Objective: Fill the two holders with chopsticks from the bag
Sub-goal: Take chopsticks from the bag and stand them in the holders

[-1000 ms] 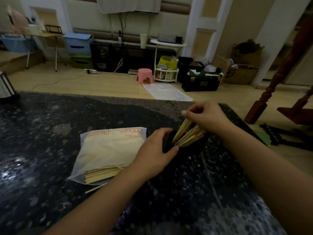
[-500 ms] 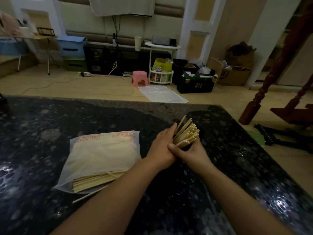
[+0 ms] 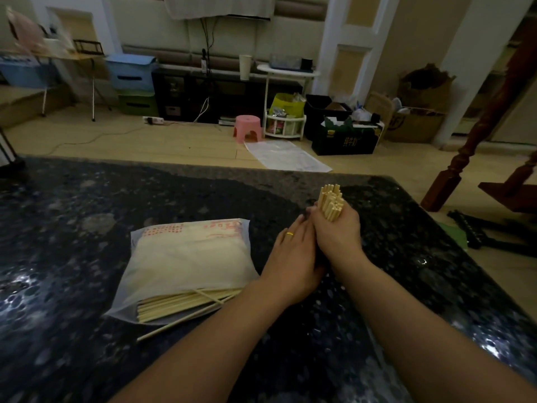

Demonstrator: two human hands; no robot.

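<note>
One holder (image 3: 319, 257), dark and almost hidden between the hands, looks well filled; a second holder is not visible, so much seems left. The right hand (image 3: 338, 231) has its grip wrapped around the upright chopsticks (image 3: 331, 202), while the left hand (image 3: 293, 257) cups the holder's side. The bag (image 3: 189, 257) lies just left on the bench (image 3: 87, 199), still holding many.

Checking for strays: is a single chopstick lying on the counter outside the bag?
Yes, one loose chopstick lies on the counter just beside the bag.
</note>
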